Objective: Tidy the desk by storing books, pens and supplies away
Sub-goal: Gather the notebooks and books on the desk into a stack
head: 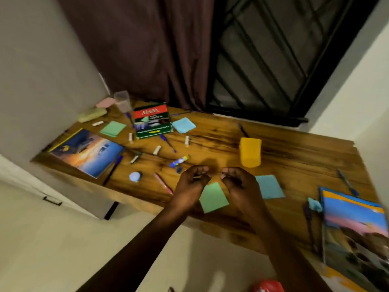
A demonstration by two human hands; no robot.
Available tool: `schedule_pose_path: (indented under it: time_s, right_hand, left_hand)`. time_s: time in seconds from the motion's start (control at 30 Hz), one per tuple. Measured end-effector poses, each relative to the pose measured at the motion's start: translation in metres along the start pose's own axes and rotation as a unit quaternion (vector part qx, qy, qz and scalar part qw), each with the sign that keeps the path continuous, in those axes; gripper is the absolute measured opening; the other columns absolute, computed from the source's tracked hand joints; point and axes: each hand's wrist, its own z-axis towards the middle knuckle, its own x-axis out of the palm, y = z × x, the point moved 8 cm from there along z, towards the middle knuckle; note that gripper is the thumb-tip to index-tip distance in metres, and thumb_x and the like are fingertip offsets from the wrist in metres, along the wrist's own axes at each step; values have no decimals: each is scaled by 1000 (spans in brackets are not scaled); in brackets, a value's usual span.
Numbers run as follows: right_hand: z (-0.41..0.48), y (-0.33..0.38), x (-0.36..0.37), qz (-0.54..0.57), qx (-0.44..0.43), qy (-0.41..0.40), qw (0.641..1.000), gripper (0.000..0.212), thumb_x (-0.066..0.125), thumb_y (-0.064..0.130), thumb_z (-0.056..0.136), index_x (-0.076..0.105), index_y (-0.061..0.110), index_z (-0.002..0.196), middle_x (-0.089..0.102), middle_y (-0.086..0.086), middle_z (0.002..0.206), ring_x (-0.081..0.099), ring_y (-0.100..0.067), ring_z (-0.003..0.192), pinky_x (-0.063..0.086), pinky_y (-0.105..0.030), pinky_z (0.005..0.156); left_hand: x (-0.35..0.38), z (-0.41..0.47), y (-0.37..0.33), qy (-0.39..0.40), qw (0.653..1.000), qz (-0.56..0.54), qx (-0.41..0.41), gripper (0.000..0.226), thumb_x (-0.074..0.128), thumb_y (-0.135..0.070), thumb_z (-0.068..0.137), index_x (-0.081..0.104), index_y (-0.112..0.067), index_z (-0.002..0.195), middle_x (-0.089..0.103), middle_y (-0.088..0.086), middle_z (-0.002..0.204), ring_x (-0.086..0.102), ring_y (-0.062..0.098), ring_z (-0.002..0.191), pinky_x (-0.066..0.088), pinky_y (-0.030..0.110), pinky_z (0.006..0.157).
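Left hand [189, 186] and right hand [240, 184] flank green sticky pad [213, 200].

Landscape book [355, 232]: cut off by the right and lower edges; cover blurred.
Red object [267, 286]: cut off by the bottom edge, blurred, kind cannot be told.
Green note pad [213, 198]: upper corners hidden under left hand [192, 182] and right hand [239, 182].
Both hands: fingers curled inward, contents unseen.
Pink pen [163, 183]: near end hidden behind left hand.
Green book [152, 123]: small print unreadable.
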Motion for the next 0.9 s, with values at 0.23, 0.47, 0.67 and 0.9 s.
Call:
schedule_pose_path:
  time_s: [0.23,0.47,0.67,0.9]
  right_hand:
    - [17,62,134,43,-16,70,997,14,74,22,93,75,22,107,77,8,102,72,-5,93,57,-31,85]
    - [30,103,246,42,-28,156,986,22,74,20,92,73,19,115,75,11,108,70,-5,103,57,-34,97]
    - [61,122,327,-3,-55,224,973,29,74,22,92,69,19,120,71,10,118,65,-2,106,53,-26,98]
    - [110,130,408,-128,-74,291,945,54,71,31,92,56,19,142,60,1,143,56,-18,133,46,-36,111]
  left_hand:
    - [-178,1,15,-109,994,-14,-18,16,70,-22,93,76,-30,105,76,-12,106,68,11,104,54,36,93]
    - [-288,-1,28,-182,982,-41,-32,16,69,-25,90,73,-24,105,74,-6,104,68,17,101,56,36,86]
    - [-356,15,53,-259,962,-54,-73,23,68,-24,96,69,-27,118,66,-8,121,64,11,109,57,34,89]
    - [-408,48,72,-298,947,-16,-116,43,70,-25,94,59,-28,135,60,-2,136,63,15,111,55,43,98]
